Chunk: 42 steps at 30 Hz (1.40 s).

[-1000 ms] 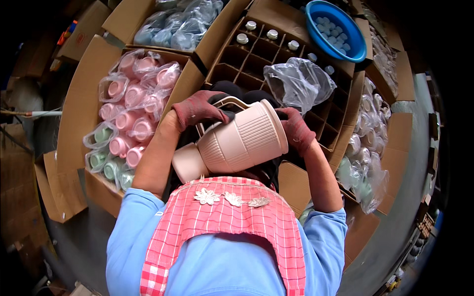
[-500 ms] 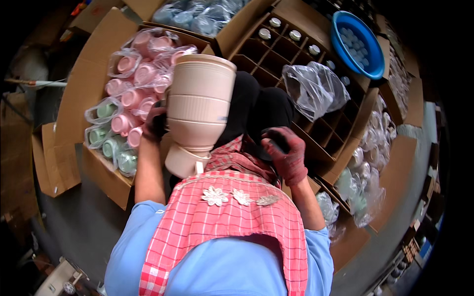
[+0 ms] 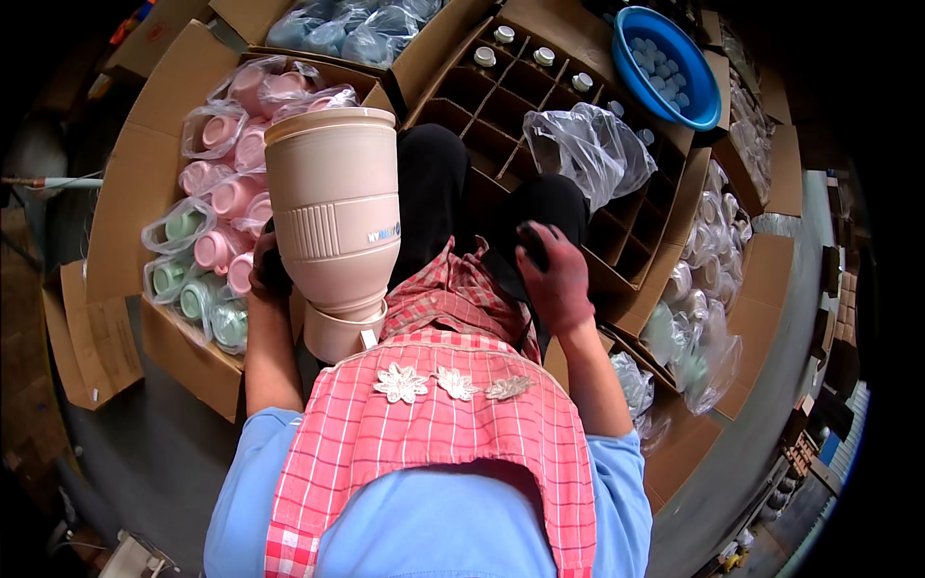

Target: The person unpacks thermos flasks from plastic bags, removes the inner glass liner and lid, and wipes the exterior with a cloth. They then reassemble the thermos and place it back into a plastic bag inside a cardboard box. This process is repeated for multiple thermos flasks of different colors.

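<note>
A large beige plastic thermos flask (image 3: pixel 332 202) stands over my lap, its wide end away from me and its narrow neck and small handle close to my apron. My left hand (image 3: pixel 271 265), in a dark-palmed glove, is closed at the flask's left side; the flask hides part of its fingers. Above my right knee hovers my right hand (image 3: pixel 556 279) in a red glove with dark fingertips. Its fingers are loosely bent and apart from the thumb, with nothing visible between them. It does not touch the flask.
A carton at left (image 3: pixel 193 361) holds bagged pink and green flasks (image 3: pixel 231 197). Ahead, a divided carton (image 3: pixel 493 144) contains several white-capped items and a crumpled clear bag (image 3: pixel 588 159). A blue basin (image 3: pixel 708 111) of white round pieces sits beyond. More bagged items (image 3: pixel 708 260) lie at right.
The flask has turned, bringing its blue marking further into view. My right hand has its fingers a little more spread. The whole view has shifted, so surroundings appear further left and up.
</note>
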{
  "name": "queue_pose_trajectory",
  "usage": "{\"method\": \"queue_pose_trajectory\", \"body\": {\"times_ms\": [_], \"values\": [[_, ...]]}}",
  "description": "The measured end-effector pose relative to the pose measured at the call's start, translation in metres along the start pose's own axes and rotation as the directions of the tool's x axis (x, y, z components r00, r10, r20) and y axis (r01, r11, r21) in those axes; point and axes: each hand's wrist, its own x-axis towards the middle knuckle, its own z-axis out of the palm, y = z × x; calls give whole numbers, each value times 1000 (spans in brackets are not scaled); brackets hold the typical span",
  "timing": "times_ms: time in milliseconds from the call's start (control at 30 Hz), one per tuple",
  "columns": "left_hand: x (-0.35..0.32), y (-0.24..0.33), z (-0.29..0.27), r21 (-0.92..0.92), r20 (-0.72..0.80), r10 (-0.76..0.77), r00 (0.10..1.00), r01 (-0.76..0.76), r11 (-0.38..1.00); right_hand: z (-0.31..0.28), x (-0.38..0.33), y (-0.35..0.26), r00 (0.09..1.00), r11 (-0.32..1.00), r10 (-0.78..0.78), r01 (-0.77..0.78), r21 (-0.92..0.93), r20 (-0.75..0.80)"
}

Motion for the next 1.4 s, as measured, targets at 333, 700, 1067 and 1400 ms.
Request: {"method": "queue_pose_trajectory", "body": {"times_ms": [333, 700, 1067, 1400], "values": [[-2, 24, -8, -258, -107, -87, 990, 57, 964, 147, 26, 34, 360, 956, 286, -42, -291, 888], [48, 53, 30, -237, 17, 152, 988, -144, 961, -81, -10, 138, 909, 911, 363, -393, -128, -203], [43, 26, 70, -623, 233, -323, 917, 396, 675, -50, -29, 0, 937, 931, -160, 248, 269, -311], [53, 104, 94, -521, 211, -459, 863, 496, 695, 0, -30, -55, 861, 830, -490, 509, 226, -141]]}}
